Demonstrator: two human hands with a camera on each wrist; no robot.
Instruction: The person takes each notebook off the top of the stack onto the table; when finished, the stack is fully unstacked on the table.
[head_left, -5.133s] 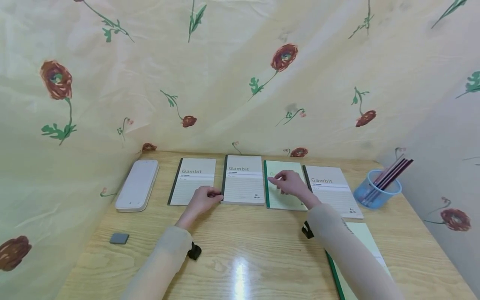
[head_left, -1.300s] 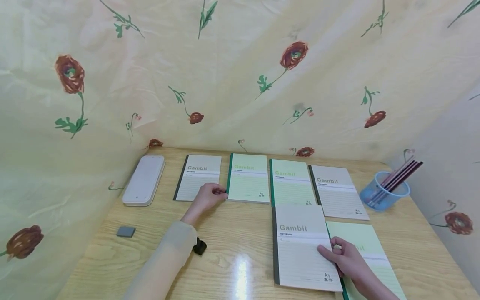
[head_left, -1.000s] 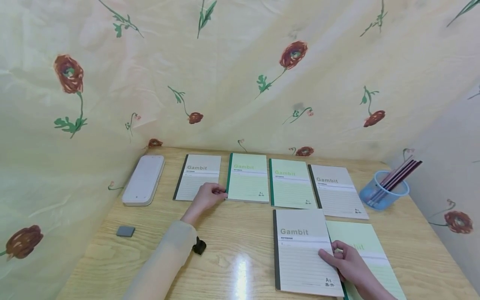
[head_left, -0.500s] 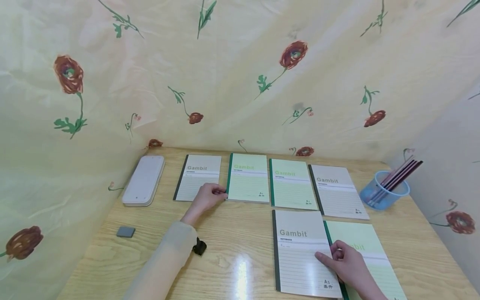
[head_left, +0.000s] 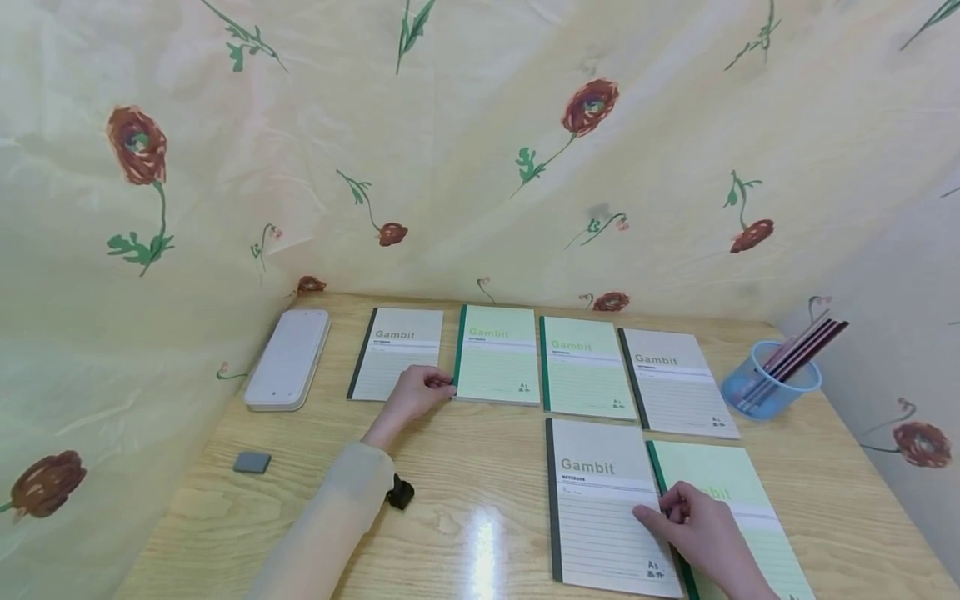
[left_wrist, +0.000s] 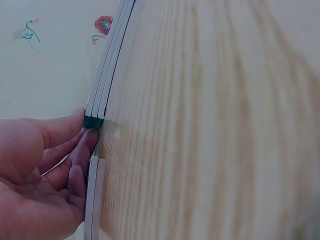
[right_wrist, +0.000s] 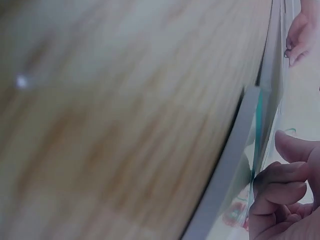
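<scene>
My left hand (head_left: 415,393) lies by the lower left corner of a green-spined notebook (head_left: 497,354) in the back row. The left wrist view shows several notebooks stacked there; the thumb (left_wrist: 70,125) meets the top corner and a fingertip touches the spine, pinching it. In front, a grey-spined notebook (head_left: 603,533) lies flat. Over its right edge is my right hand (head_left: 701,529), fingers loosely bent and thumb above the cover. The right wrist view shows that thumb (right_wrist: 295,149) apart from the cover. Partly under this hand lies another green notebook (head_left: 761,546).
The back row also holds a grey-spined notebook (head_left: 401,350) left, a green one (head_left: 588,367) and a grey-spined one (head_left: 678,387) right. A blue pencil cup (head_left: 768,383) stands far right. A white case (head_left: 288,358) and a grey block (head_left: 252,462) lie left on the wooden table.
A grey-spined notebook has left the back-row stack, showing a green one there. My right hand brought it to the front right and lowered it flat. My left hand has stayed put.
</scene>
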